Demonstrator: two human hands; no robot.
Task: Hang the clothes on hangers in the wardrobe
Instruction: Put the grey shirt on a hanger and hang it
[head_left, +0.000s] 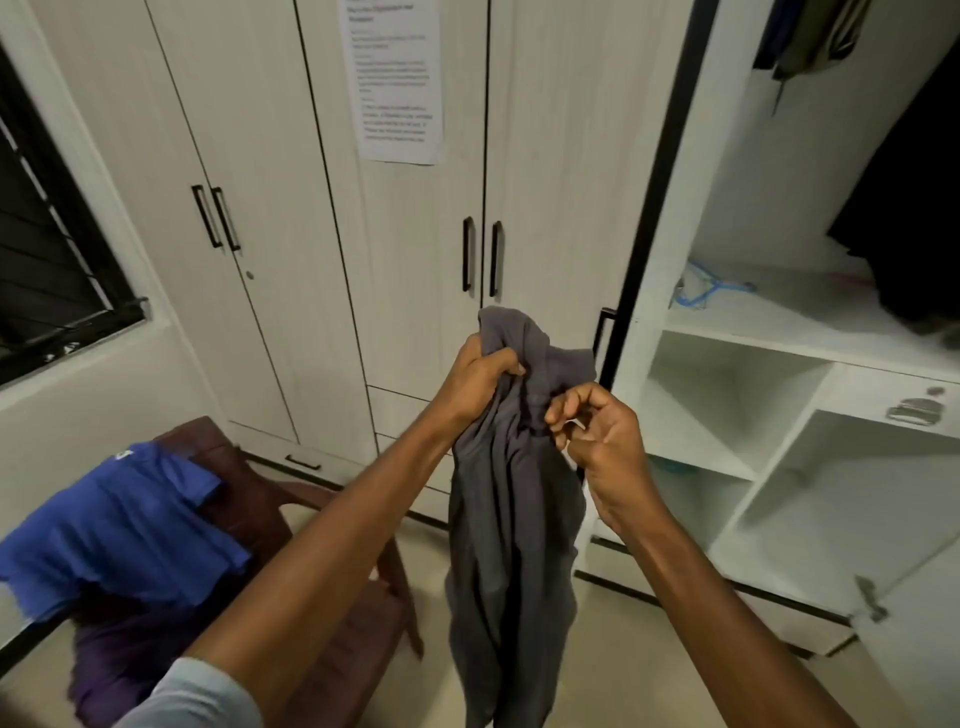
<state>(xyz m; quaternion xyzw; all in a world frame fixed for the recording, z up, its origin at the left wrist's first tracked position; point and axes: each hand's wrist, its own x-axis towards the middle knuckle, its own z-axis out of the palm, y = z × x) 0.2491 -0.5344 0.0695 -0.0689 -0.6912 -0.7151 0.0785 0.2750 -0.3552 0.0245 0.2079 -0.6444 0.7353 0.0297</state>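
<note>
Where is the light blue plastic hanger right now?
In the head view, the light blue plastic hanger lies on the right, on the open wardrobe's upper white shelf, left of the hanging black garment.

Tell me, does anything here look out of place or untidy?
Yes. A light blue plastic hanger lies flat on the open white wardrobe shelf instead of hanging. A blue garment is draped loosely over the brown plastic chair. The grey garment is bunched between the left hand and right hand.

Brown chair beside barred window
</note>
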